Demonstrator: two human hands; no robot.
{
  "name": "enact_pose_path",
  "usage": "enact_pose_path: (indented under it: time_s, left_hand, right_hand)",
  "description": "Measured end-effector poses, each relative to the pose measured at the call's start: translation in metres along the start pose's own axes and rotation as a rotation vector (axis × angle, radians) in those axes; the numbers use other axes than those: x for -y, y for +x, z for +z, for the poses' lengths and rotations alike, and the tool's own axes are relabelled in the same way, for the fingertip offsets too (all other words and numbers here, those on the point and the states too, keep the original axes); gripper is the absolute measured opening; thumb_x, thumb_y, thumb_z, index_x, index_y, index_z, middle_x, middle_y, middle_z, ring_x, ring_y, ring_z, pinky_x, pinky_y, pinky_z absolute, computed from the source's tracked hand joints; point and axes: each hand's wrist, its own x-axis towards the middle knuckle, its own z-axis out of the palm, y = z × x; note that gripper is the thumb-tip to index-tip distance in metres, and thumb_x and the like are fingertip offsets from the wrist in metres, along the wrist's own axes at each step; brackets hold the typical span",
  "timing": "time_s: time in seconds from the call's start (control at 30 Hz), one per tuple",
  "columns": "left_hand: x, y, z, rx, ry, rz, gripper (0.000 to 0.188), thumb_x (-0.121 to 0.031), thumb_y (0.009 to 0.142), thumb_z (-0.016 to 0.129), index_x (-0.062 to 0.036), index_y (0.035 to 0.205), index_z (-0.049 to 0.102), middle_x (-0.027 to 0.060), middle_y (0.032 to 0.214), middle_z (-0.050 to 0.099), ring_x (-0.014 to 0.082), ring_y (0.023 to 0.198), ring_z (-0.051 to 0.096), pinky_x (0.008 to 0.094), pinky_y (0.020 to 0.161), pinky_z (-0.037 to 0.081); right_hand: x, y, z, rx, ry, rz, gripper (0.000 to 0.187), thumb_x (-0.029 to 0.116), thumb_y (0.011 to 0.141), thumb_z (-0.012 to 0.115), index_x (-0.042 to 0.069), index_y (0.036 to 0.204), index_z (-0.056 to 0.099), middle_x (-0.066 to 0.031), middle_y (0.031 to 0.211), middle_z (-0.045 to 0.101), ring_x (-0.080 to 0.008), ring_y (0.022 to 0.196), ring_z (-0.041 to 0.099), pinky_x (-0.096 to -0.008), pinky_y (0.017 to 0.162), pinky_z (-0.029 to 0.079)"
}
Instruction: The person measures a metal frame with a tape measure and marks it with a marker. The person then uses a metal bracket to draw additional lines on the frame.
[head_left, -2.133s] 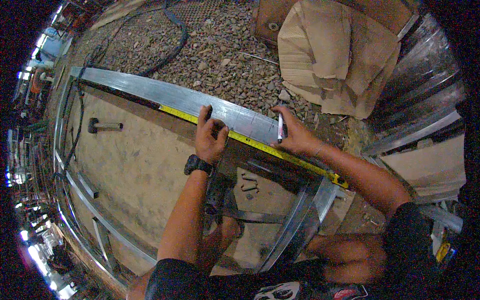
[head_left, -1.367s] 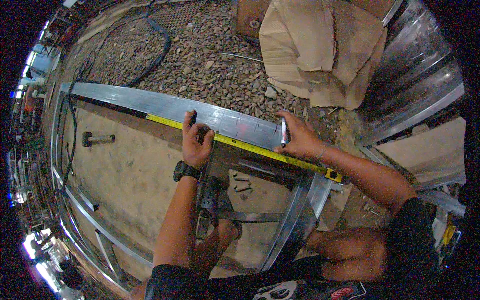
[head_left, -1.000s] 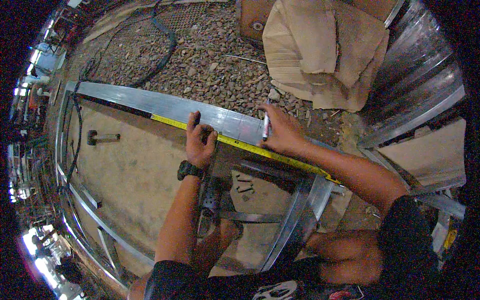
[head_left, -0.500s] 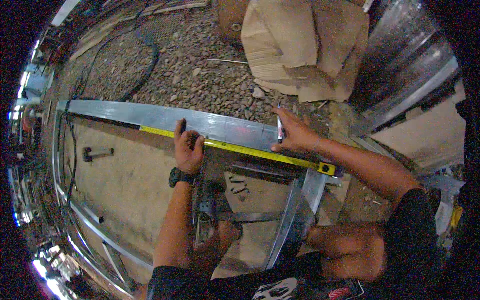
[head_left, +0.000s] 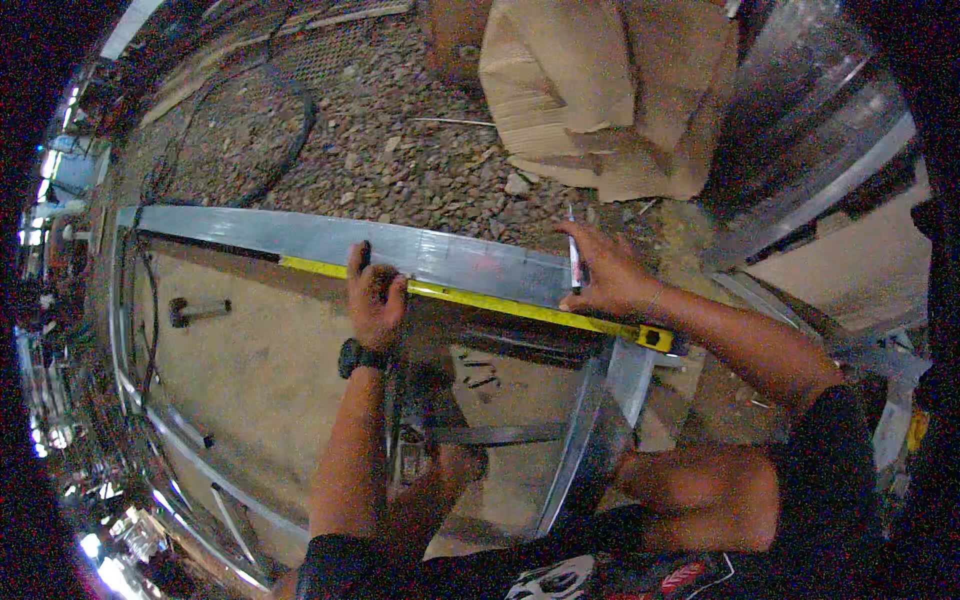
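A long silver metal channel lies across the ground from left to right. A yellow tape measure blade runs along its near edge to the tape case at the right. My left hand presses the blade against the channel, fingers spread over it, a black watch on the wrist. My right hand holds a thin marker pen upright, its tip on the channel near the blade.
Gravel and flattened cardboard lie beyond the channel. A second metal channel runs toward me between my knees. A hammer rests on the concrete at left. More metal profiles curve along the lower left. A black cable loops over the gravel.
The view shifted, so the channel sits lower and flatter in frame. My left hand slid slightly along the blade. My right hand keeps the pen at the channel.
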Motion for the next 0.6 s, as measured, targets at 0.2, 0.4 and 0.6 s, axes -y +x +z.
enact_pose_path:
  time_s: [0.2, 0.4, 0.6]
  left_hand:
    - [-0.004, 0.003, -0.002, 0.011, 0.053, 0.019, 0.016, -0.006, 0.082, 0.073, -0.0027, 0.095, 0.064, 0.0282, 0.151, 0.039, 0.0416, 0.143, 0.036, 0.0462, 0.116, 0.031]
    - [-0.007, 0.001, 0.000, 0.024, 0.097, 0.010, 0.017, -0.007, 0.081, 0.074, -0.0025, 0.095, 0.065, 0.0289, 0.153, 0.036, 0.0434, 0.142, 0.037, 0.0457, 0.116, 0.032]
    - [-0.001, -0.001, 0.006, -0.035, 0.027, 0.023, 0.016, -0.009, 0.082, 0.073, -0.0033, 0.094, 0.065, 0.0284, 0.153, 0.037, 0.0438, 0.142, 0.037, 0.0457, 0.117, 0.031]
  right_hand:
    - [0.032, 0.030, 0.013, -0.351, 0.369, -0.134, 0.054, 0.030, 0.090, 0.073, 0.012, 0.135, 0.050, -0.0173, 0.130, 0.056, -0.0297, 0.118, 0.055, -0.0422, 0.100, 0.045]
    - [0.080, 0.029, 0.021, -0.235, 0.849, -0.199, 0.031, 0.036, 0.104, 0.052, 0.008, 0.111, 0.063, -0.0047, 0.087, 0.069, -0.0127, 0.078, 0.063, -0.0315, 0.073, 0.052]
    - [0.090, 0.060, 0.031, -0.190, 1.128, 0.099, 0.025, 0.026, 0.099, 0.061, 0.005, 0.111, 0.065, -0.0059, 0.082, 0.068, -0.0123, 0.065, 0.061, -0.0277, 0.060, 0.051]
